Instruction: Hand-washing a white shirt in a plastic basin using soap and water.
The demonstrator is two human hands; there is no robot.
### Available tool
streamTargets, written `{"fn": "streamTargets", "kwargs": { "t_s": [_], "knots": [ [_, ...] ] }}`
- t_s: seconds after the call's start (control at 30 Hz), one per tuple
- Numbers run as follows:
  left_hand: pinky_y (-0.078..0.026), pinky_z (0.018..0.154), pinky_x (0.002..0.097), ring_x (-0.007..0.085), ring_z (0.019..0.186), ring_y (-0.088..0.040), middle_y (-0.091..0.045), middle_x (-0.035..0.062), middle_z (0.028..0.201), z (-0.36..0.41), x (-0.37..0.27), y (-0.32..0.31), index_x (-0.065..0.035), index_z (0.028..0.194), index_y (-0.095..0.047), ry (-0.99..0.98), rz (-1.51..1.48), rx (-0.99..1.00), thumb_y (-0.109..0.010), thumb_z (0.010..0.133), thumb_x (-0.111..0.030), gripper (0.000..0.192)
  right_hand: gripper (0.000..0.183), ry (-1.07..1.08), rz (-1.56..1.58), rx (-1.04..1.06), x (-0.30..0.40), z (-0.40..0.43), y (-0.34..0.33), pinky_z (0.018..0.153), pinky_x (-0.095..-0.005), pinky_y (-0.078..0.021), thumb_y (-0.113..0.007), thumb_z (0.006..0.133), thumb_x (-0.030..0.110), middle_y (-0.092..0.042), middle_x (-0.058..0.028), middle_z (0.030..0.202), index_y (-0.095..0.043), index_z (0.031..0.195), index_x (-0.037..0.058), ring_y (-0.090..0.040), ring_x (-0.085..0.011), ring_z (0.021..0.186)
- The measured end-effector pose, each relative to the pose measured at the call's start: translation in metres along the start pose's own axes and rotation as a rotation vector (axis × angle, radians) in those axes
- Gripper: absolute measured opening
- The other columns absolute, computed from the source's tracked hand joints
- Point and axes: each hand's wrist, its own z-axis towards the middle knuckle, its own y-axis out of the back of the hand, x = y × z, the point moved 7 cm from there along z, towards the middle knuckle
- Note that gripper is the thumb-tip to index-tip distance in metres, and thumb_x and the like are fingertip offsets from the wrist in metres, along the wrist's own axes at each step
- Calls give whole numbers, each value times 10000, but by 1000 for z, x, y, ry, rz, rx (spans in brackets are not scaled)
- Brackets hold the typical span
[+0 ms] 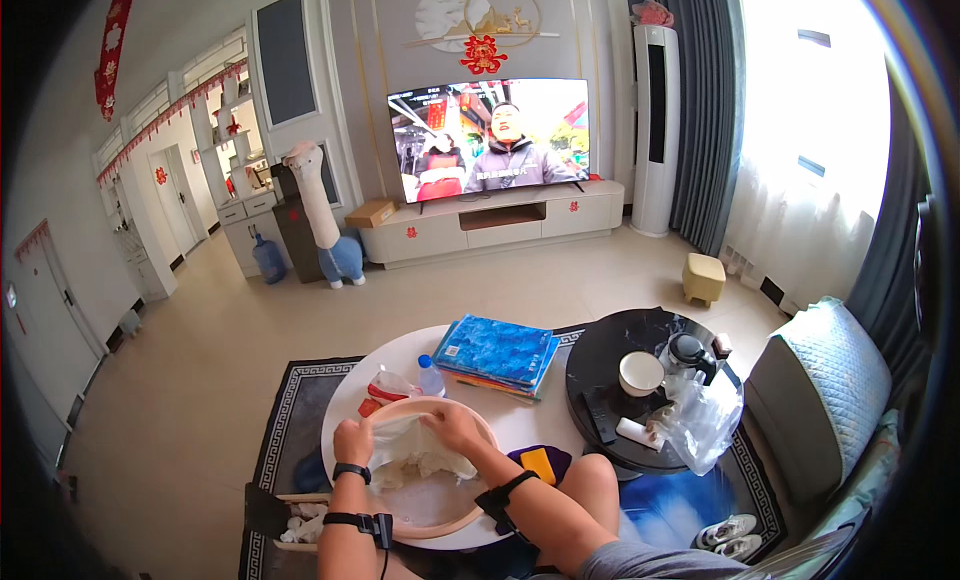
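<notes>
A pink plastic basin (431,533) stands on the white round coffee table (341,385) in front of me, with what looks like shallow water in its bottom. Between my hands a thin white cloth (401,439) is stretched at the basin's far side. My left hand (352,440) grips its left end by the rim, fingers curled. The other end is pinched in my right hand (454,428), above the far right part of the basin. Below hangs or lies a crumpled off-white mass (427,471); whether it belongs to the same cloth I cannot tell.
Behind the basin are a blue-capped bottle (430,377), a red-and-white packet (391,386) and stacked books (499,351). A yellow sponge-like block (538,466) lies right. The black table (600,340) holds a bowl (641,374), glass pot (686,351) and plastic bag (701,422). A tissue-filled bin (304,521) stands left.
</notes>
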Motion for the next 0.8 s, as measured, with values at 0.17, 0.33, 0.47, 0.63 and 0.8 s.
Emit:
{"fn": "streamTargets", "kwargs": {
  "t_s": [0.17, 0.33, 0.47, 0.63, 0.8],
  "knots": [
    [-492, 794, 509, 449, 847, -634, -641, 302, 858, -13, -11, -10, 67, 822, -677, -1, 129, 37, -454, 840, -394, 512, 328, 103, -120, 45, -2, 3, 5, 771, -451, -497, -662, 810, 341, -673, -216, 849, -714, 898, 29, -649, -368, 814],
    [-457, 912, 463, 427, 1001, -602, -609, 330, 1031, -28, 30, -69, 35, 1017, -668, 65, 184, 323, -445, 866, -483, 584, 371, 80, -374, 306, -46, -10, -39, 764, -438, -501, -697, 746, 397, -679, -212, 858, -721, 839, 38, -652, -353, 809],
    [-269, 1115, 463, 390, 1339, -361, -313, 343, 1437, -64, 15, -106, -36, 1351, -487, -40, 637, 717, -506, 845, -546, 719, 367, 39, -654, 731, -80, -36, -66, 890, -405, -500, -752, 707, 297, -682, -179, 1053, -716, 959, 32, -649, -334, 988],
    [-109, 1151, 553, 404, 1436, -101, -81, 213, 1566, -68, 80, -149, -134, 1517, -120, 172, 400, 770, -709, 724, -546, 1070, 605, -54, -770, 567, -73, -44, -71, 860, -459, -521, -757, 701, 275, -528, -180, 1305, -569, 1227, 43, -554, -320, 1146],
    [-169, 1145, 543, 355, 1447, -100, -70, 110, 1579, -66, 61, -156, -257, 1518, 9, -112, 717, 634, -858, 610, -384, 1263, 763, -37, -846, 235, -58, -38, -70, 832, -544, -516, -656, 798, 207, -276, -191, 1479, -289, 1466, 182, -413, -402, 1238]
  ]
}}
